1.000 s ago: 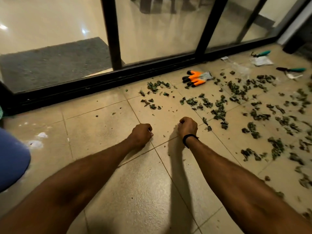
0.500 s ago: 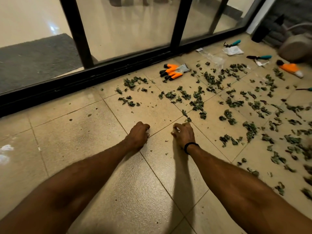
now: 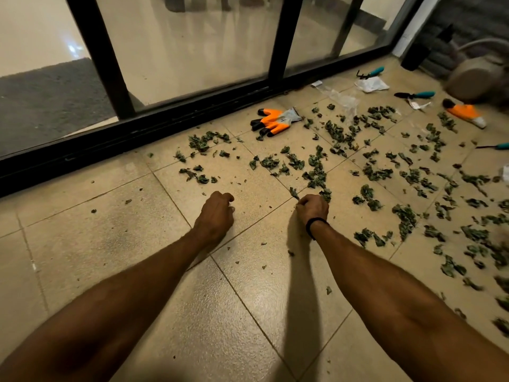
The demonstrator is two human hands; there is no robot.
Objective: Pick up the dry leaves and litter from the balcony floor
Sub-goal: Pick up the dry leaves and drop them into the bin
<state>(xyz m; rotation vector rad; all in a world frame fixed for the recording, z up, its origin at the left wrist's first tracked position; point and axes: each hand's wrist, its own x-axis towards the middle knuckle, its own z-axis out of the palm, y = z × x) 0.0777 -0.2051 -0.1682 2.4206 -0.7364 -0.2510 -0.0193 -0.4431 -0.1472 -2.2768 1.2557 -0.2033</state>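
Left hand (image 3: 217, 213): fingers curled in tight, knuckles up, resting on the tile; nothing shows in the fist, and its inside is hidden

Right hand (image 3: 312, 209): fingers curled close, pinching at leaf scraps; a black wristband (image 3: 314, 225) sits at the wrist. The two hands lie apart, with a grout line running between them

Dry leaves (image 3: 316, 172): dark green, crumpled, scattered from just beyond the right hand's knuckles out to the right edge. Thickest right of the right forearm, thinner toward the door; only small crumbs lie on the near tiles

Floor (image 3: 132, 244): beige speckled tiles, glossy

Sliding door (image 3: 115, 86): black frame and track along the far edge of the floor, glass panes, with a grey mat (image 3: 41, 106) on the inner side

Orange glove (image 3: 272, 121): black fingertips, flat near the track, leaves just beside it. Second orange glove (image 3: 465, 113) far right

Teal-handled tools (image 3: 416, 95): several, far right, near a white packet (image 3: 371, 84) and clear plastic wrap (image 3: 341, 99)

Open room: bare tile to the left of the left hand and beneath both forearms; the door track bounds the far side
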